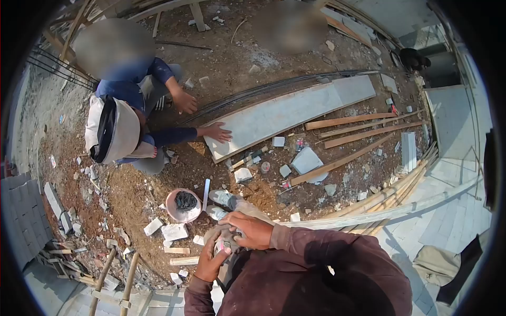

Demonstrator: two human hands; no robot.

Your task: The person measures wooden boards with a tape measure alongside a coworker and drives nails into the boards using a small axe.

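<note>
My left hand [210, 263] and my right hand [253, 230] are close together in front of my knees. The left fingers are closed around a small thing with a pinkish patch [225, 245], too small and covered to name. My right hand is curled beside it, its fingers bent inward; what they hold, if anything, is hidden. Just beyond my hands are my light shoes [222, 199]. Left of the shoes sits a pink bucket [184, 215] with a dark tangled clump in it. A thin pale strip [206, 194] stands at its rim.
A co-worker [124, 92] crouches at the left, one hand on a long pale board [284, 113]. Wooden strips [358, 121] and a broken white slab [307, 160] lie to the right. Bamboo poles [406, 187] run along the right. White block pieces [174, 231] litter the dirt.
</note>
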